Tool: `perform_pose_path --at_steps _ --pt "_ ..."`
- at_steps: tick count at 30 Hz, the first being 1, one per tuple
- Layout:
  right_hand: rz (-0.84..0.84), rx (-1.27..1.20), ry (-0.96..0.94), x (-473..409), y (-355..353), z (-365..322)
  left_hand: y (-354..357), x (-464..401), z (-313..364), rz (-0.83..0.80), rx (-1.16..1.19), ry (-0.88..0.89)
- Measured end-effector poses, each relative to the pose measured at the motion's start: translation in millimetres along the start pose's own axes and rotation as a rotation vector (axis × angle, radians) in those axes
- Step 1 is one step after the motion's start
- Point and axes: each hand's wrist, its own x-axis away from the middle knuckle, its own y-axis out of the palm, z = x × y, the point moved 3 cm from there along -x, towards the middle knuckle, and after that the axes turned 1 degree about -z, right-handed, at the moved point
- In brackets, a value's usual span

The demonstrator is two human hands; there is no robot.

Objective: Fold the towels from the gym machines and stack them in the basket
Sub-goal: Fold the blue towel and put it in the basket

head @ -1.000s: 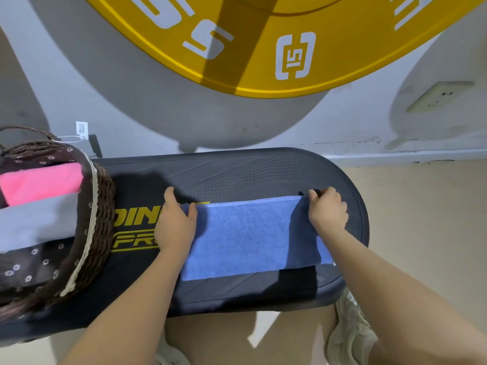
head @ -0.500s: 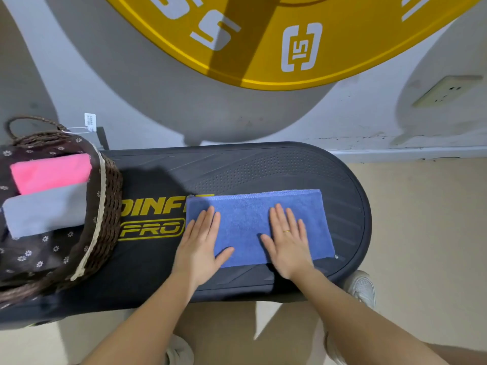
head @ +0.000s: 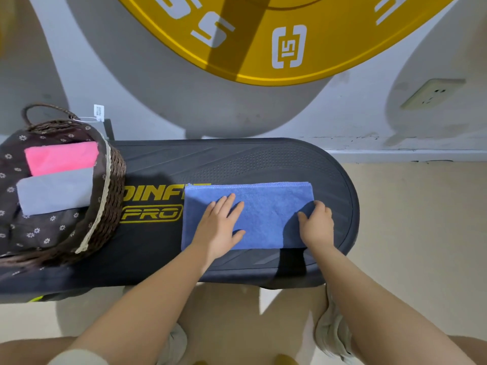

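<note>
Since half a second ago the right hand (head: 316, 225) has slid from the middle of the blue towel (head: 266, 212) out to its 3 o'clock edge, where the fingers now curl around the short end and grasp it, while the left hand (head: 217, 227) has stayed flat, fingers straight and spread, pressing the cloth near its 9 o'clock half. The towel lies on the black platform (head: 263, 159), at 3 o'clock from the wicker basket (head: 110, 196), which already holds a pink towel (head: 60, 158) and a grey towel (head: 52, 192). The next fold looks likely to carry the right end over toward the left, and the risk is that the layers shear: with only 1 hand grasping, the lower ply could lag and leave edges stepped. If the flat left hand lifts early, the whole cloth could slide on the smooth platform or over its near rim. The towel looks soft terry, already folded into a long band, stitched edges aligned along 12 o'clock, with 1 faint crease.
</note>
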Motion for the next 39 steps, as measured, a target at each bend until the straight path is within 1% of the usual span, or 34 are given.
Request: perform_pose_path --at_steps 2,4,7,9,12,15,17,19,20,21,23,25,27,30,31,32,34,35,37,39 --pt "-0.005 -0.096 0.105 -6 -1 -1 0 -8 9 -0.076 -0.009 0.017" --pt "-0.017 -0.17 0.17 -9 -2 0 -3 -16 13 -0.139 -0.038 -0.036" --pt "-0.039 -0.287 0.282 -13 -2 6 -2 -27 20 -0.183 -0.093 -0.078" --pt "-0.083 -0.35 0.326 -16 -3 8 -2 -32 22 -0.225 -0.138 -0.108" --pt "-0.191 -0.481 0.28 -15 -10 4 1 -37 22 -0.243 -0.203 -0.12" --pt "-0.24 -0.468 0.108 -12 -20 -7 3 -41 22 -0.24 -0.239 -0.126" --pt "-0.279 -0.488 0.027 -7 -26 -21 0 -41 24 -0.251 -0.22 -0.133" --pt "-0.359 -0.534 0.0 0 -25 -37 -4 -38 21 -0.275 -0.116 -0.134" --pt "-0.39 -0.542 -0.024 6 -23 -46 -5 -35 16 -0.265 0.002 -0.133" --pt "-0.405 -0.528 -0.055 12 -20 -57 -8 -32 11 -0.219 0.167 -0.132" --pt "-0.401 -0.474 -0.127 24 -10 -78 -15 -23 -2 -0.064 0.529 -0.169" --pt "-0.382 -0.411 -0.191 38 7 -101 -22 -10 -16 0.065 0.893 -0.307" --pt "-0.362 -0.331 -0.256 51 30 -120 -28 7 -26 0.13 1.192 -0.452" --pt "-0.38 -0.27 -0.298 68 64 -140 -28 29 -37 0.119 1.496 -0.562" --pt "-0.409 -0.26 -0.297 74 73 -144 -28 33 -41 0.11 1.571 -0.594" --pt "-0.463 -0.265 -0.294 81 81 -147 -26 35 -45 0.112 1.607 -0.643" --pt "-0.569 -0.321 -0.273 91 91 -148 -20 35 -53 0.127 1.606 -0.765" --pt "-0.587 -0.334 -0.268 94 92 -145 -18 33 -54 0.124 1.592 -0.796" --pt "-0.53 -0.297 -0.302 92 87 -135 -14 28 -53 0.137 1.511 -0.773" --pt "-0.411 -0.167 -0.359 82 75 -120 -11 22 -50 0.143 1.399 -0.716"
